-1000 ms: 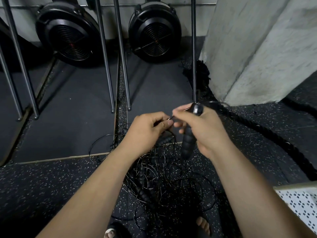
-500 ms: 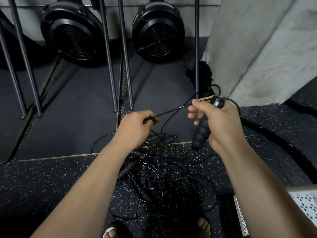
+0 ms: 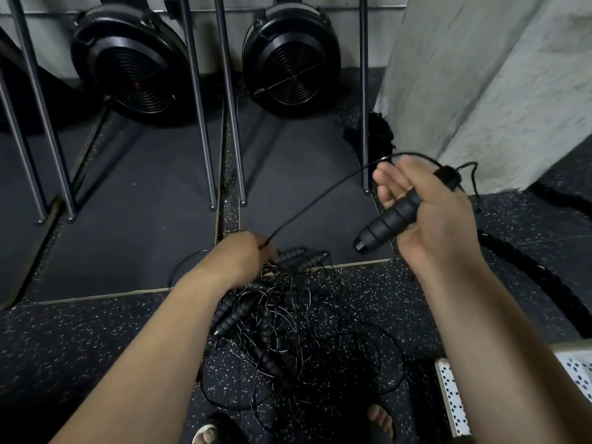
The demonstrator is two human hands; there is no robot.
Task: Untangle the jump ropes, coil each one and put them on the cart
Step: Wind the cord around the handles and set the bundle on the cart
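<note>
A handle (image 3: 387, 221) is clasped in the right grip (image 3: 429, 213). Its cord (image 3: 320, 197) is pinched by the left grip (image 3: 243, 254), above the tangle (image 3: 288, 331) on the floor (image 3: 96, 347).

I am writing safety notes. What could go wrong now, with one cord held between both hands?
The cord, stretched from the left hand to the handle in the right hand, probably leads into the tangled pile; pulling harder may tighten knots.
Loops lie close to the foot; a step could snag them.
</note>
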